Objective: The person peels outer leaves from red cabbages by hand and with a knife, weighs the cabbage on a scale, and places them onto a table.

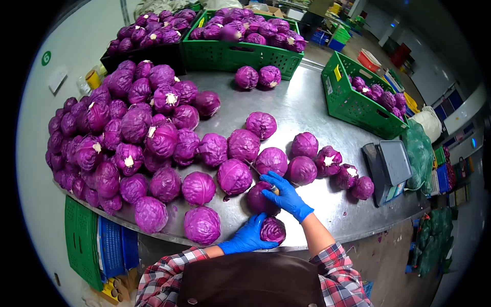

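Both hands wear blue gloves. My left hand (249,236) is curled around the side of a small red cabbage (273,230) at the table's near edge. My right hand (287,198) is closed on a knife, its pale wooden handle (275,190) showing between the fingers; a thin strip that looks like its blade points up and left. Under the right hand sits another red cabbage (260,200), partly covered by the fingers. Close by are more loose cabbages, among them one to the left (234,177) and one beyond the hand (271,161).
A big heap of red cabbages (135,123) covers the left of the metal table (353,117). Full green crates (240,55) stand at the back, another green crate (348,97) at the back right. A weighing scale (391,166) is at the right edge.
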### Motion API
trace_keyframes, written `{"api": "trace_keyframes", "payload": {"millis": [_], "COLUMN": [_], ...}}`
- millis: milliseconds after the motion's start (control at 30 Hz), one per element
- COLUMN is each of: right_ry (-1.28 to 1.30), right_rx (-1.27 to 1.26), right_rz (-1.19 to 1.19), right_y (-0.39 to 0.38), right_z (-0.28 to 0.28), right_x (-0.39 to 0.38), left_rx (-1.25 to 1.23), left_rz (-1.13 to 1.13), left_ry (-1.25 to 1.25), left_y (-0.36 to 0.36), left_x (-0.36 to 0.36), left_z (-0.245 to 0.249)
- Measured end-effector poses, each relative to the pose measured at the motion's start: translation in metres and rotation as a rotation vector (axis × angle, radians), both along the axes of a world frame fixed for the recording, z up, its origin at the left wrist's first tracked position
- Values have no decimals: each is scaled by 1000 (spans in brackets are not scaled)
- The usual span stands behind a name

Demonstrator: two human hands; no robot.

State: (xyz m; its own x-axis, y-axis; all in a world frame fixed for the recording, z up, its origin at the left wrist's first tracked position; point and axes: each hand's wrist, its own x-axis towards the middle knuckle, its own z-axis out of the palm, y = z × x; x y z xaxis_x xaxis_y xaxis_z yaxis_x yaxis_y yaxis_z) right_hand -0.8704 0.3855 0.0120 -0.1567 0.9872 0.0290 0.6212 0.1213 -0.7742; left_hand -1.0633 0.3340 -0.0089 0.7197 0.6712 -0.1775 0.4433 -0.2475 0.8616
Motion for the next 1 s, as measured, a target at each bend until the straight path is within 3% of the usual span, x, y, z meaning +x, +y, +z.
{"api": "trace_keyframes", "payload": {"millis": [33,100,167,267,333,367,400,467,500,533,600,667,700,833,900,933,1000], "right_ry": [5,455,498,617,510,567,627,786,979,1067,1247,1401,1403,1410,1427,1431,1916], "right_rx": [0,-240,-302,-449,-368,-335,-305,-422,-448,-321,-416,-450,-500,-349,-407,-419,-631], "right_rz": [13,-15,-74,-257,-187,-183,-171,-190,-230,-155,-170,-303,-397,-207,-182,-155,990], "right_y": [-3,-14,-35,-67,-72,-67,-64,-54,-53,-49,-54,-69,-74,-58,-28,-15,52], "right_z": [1,1,4,-10,-9,-21,-39,-48,-37,-26,-43,-62,-44,5,25,27,-66], "right_x": [5,19,43,73,67,65,66,59,47,36,45,42,34,9,-12,-22,-14], "left_rx": [-13,-14,-108,-608,-1177,-1295,-1256,-1261,-1304,-1346,-1409,-1421,-1418,-1296,-1217,-1041,-1030], "left_rz": [2,17,84,426,525,566,601,620,593,565,598,595,558,589,631,653,774], "left_ry": [-79,-121,-322,-583,-967,-1010,-1076,-1089,-1087,-1085,-1106,-1145,-1164,-1145,-1261,-1254,-1363], "left_y": [-2,-5,-7,-9,-2,3,9,23,30,35,33,31,31,36,47,57,73], "left_x": [2,-4,-15,-41,-45,-43,-35,-32,-31,-27,-17,-12,-14,-44,-65,-74,-104], "left_z": [-3,-10,-34,-5,-15,-20,-16,-56,-49,-43,-28,-13,-3,25,30,45,47]}}
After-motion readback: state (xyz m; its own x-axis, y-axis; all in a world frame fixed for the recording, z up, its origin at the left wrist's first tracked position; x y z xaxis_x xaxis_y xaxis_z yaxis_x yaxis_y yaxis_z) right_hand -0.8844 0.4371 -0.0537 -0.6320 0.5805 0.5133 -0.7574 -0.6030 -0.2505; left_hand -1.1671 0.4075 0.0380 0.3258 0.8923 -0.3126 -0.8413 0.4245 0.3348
